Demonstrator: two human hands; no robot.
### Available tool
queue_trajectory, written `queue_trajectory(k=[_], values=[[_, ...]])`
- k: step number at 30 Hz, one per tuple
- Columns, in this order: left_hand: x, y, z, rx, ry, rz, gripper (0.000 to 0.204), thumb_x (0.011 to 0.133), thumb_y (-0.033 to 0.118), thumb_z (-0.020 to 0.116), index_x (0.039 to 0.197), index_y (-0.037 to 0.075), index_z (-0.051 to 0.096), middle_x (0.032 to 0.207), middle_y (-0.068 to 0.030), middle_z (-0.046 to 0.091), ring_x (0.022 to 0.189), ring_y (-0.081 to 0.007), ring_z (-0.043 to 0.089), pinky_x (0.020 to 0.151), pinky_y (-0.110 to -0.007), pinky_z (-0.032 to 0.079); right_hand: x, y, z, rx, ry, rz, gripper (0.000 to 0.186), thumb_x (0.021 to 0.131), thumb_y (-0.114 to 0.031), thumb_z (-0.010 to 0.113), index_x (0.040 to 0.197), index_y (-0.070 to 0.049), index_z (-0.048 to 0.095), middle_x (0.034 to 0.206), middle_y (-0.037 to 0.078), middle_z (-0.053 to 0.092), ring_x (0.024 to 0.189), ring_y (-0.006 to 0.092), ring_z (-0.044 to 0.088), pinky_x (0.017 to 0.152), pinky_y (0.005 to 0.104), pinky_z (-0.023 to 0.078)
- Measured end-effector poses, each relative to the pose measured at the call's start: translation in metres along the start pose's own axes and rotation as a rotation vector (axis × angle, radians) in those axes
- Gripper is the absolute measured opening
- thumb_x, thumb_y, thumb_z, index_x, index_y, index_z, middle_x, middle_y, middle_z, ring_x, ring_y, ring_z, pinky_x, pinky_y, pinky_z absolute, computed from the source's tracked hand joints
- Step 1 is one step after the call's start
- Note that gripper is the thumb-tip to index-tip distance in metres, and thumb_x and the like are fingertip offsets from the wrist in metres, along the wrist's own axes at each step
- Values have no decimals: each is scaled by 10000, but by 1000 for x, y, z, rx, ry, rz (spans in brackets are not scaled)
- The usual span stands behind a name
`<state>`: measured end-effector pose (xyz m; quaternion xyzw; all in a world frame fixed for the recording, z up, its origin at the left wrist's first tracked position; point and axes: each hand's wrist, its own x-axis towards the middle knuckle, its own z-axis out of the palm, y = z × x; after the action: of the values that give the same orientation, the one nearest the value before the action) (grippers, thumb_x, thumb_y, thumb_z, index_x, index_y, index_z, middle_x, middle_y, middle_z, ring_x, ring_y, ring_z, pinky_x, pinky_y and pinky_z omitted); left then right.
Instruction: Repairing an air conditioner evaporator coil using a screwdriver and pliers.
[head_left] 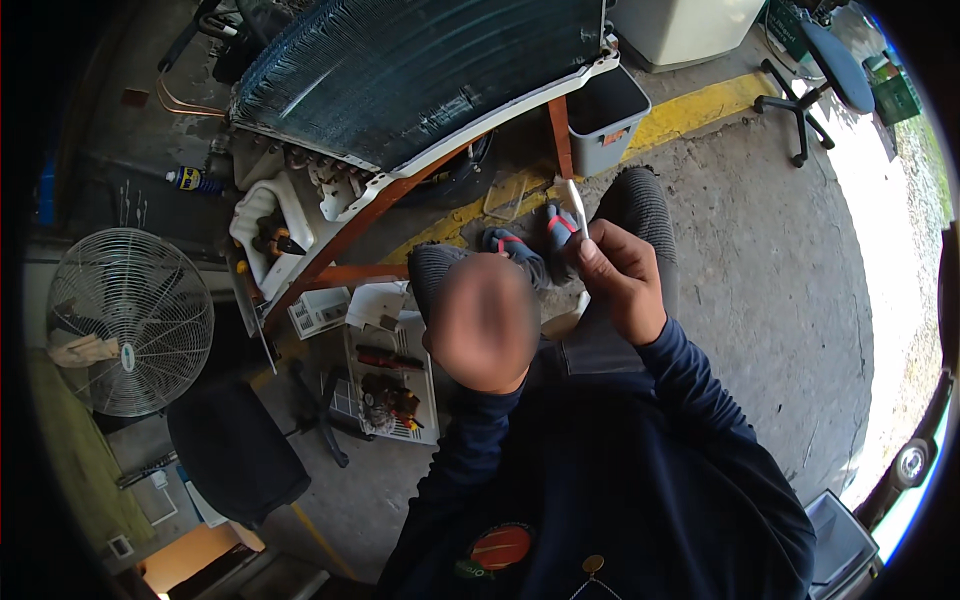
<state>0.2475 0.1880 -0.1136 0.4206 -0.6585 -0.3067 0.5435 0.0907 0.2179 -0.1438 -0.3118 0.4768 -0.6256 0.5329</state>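
Note:
My right hand (625, 275) pinches a slim white stick-like thing (574, 203) between thumb and fingers. The stick points up and away, and its far end looks a little wider; its exact kind I cannot make out. My left hand (485, 320) is raised in front of my lap, left of the right hand, but a blur covers it and hides its fingers. Ahead of both hands, a large curved finned coil (430, 75) with a white metal edge rests on a reddish-brown frame (345, 240). Neither hand touches it.
A grey bin (605, 140) stands below the coil's right end. At left are a round fan (130, 320), a black chair (238, 450) and a white panel (425, 420) bearing tools. A spray can (188, 179) lies near the coil. A blue swivel chair (835, 65) stands far right.

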Motion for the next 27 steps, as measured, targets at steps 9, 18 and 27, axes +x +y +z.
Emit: queue_trajectory(k=[9,18,27], values=[[10,8,-5,178,-25,247,164,930,-90,704,1092,-71,686,971,-158,729,819,-234,683,747,-315,566,8,-20,14,211,-177,90,146,1038,-143,668,1014,-16,737,709,-39,549,615,33,418,583,175,303],[14,4,-11,293,-61,382,208,896,-104,725,1096,-63,686,1001,-166,729,833,-265,688,760,-360,574,11,-30,31,187,-195,3,105,1014,-87,696,1029,10,735,731,-23,586,623,44,454,583,186,352],[8,6,-9,243,-100,274,204,920,-93,715,1118,-53,687,1045,-154,730,895,-253,698,820,-342,576,12,-33,34,245,-189,29,90,999,-52,711,1021,34,726,770,5,627,660,61,510,615,195,414]])
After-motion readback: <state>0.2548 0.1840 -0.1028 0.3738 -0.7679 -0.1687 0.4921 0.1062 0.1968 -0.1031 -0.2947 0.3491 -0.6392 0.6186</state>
